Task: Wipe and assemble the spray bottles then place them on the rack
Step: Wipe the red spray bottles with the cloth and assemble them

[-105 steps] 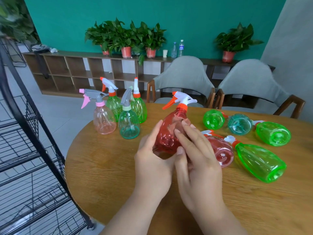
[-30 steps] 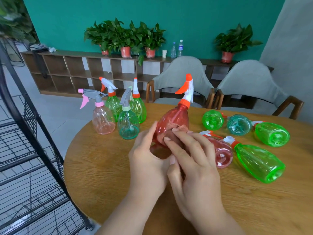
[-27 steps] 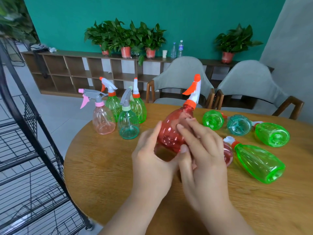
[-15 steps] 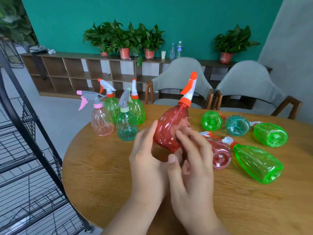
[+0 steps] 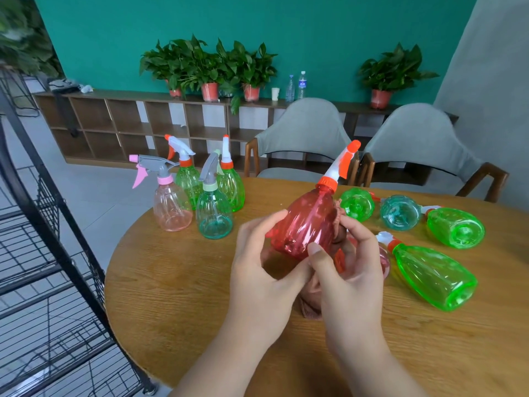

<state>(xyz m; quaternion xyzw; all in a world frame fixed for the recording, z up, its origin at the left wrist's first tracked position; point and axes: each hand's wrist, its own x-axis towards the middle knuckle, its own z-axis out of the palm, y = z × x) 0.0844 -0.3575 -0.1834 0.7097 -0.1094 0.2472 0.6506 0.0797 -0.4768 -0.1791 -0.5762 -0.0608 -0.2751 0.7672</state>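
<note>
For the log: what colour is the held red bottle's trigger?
Orange trigger on a white spray head; head view.

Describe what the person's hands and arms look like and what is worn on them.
The left hand and right hand are bare: no gloves, rings, watch or bracelet show. Visible nails are short. The left forearm and right forearm are uncovered to the frame's lower edge; no sleeve in view.

The left hand [image 5: 257, 279] and right hand [image 5: 349, 282] are bare, with slim fingers [image 5: 259, 226], short plain nails [image 5: 314, 249], and bare forearms [image 5: 378, 365] reaching the lower edge.
</note>
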